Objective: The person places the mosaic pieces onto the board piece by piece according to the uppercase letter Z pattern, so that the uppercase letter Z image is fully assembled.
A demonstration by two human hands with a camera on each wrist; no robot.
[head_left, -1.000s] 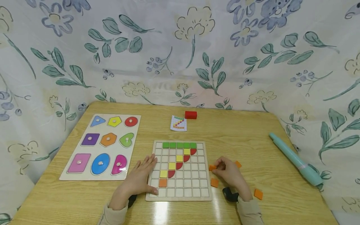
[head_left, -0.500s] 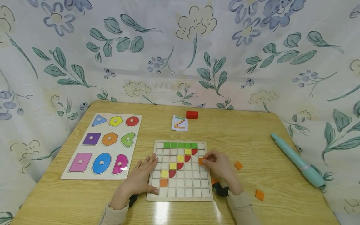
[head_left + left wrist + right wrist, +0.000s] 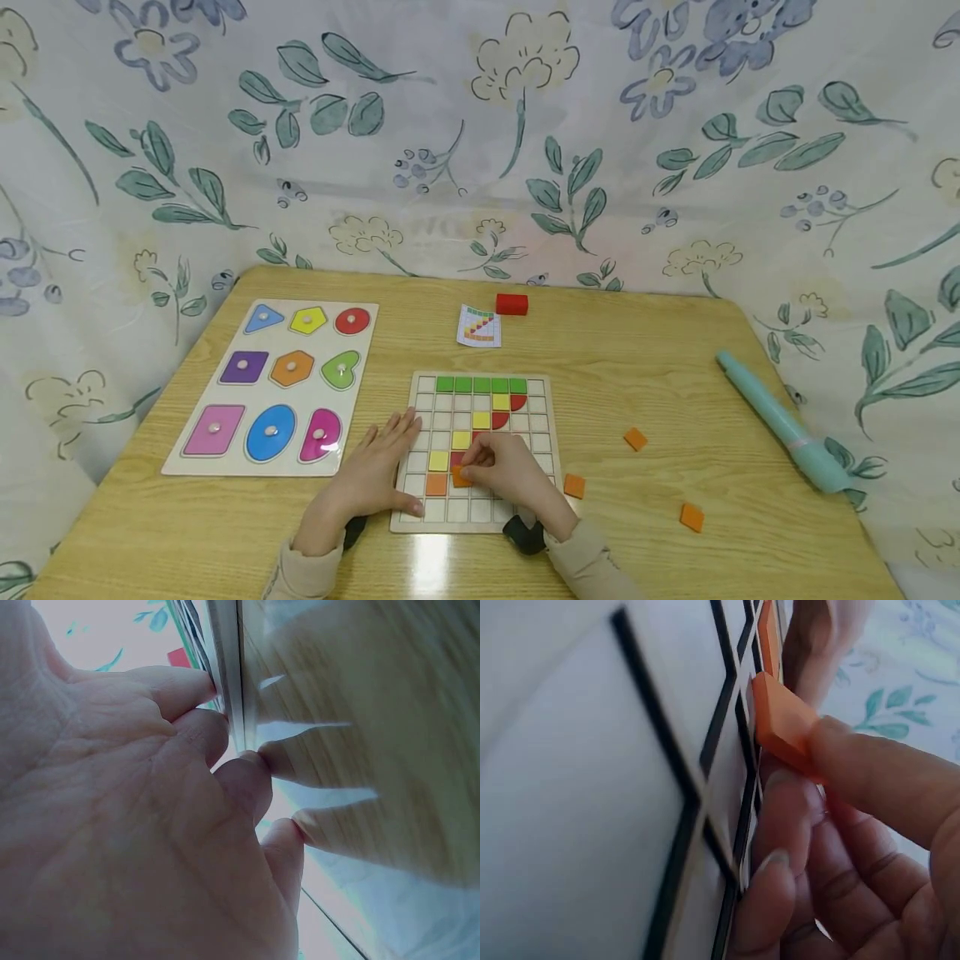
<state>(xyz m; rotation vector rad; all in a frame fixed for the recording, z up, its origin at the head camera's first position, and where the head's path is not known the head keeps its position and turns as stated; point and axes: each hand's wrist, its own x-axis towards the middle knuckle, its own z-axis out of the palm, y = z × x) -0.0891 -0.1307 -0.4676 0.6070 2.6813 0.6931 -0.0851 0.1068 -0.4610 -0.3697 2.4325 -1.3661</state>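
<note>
A wooden grid board (image 3: 491, 527) lies on the table, with a row of green tiles (image 3: 482, 385), a diagonal of yellow tiles (image 3: 481, 420) and red quarter-round tiles (image 3: 500, 420), and one orange tile (image 3: 436, 484) set in its cells. My right hand (image 3: 510, 471) pinches an orange square tile (image 3: 784, 724) between thumb and fingers, tilted against the grid just right of the set orange one. My left hand (image 3: 372, 471) rests with spread, fairly straight fingers on the board's left edge; the left wrist view shows its palm (image 3: 127, 825) close up.
Loose orange tiles (image 3: 574, 486) lie right of the board. A pattern card (image 3: 478, 327) and a red block (image 3: 512, 304) are behind it. On the left is a knobbed shape puzzle (image 3: 281, 392); at the far right, a teal tapered object (image 3: 783, 421).
My right hand has carried the orange tile from the table right of the board leftward to a cell in the lower left. My left hand has stayed at the board's edge.
</note>
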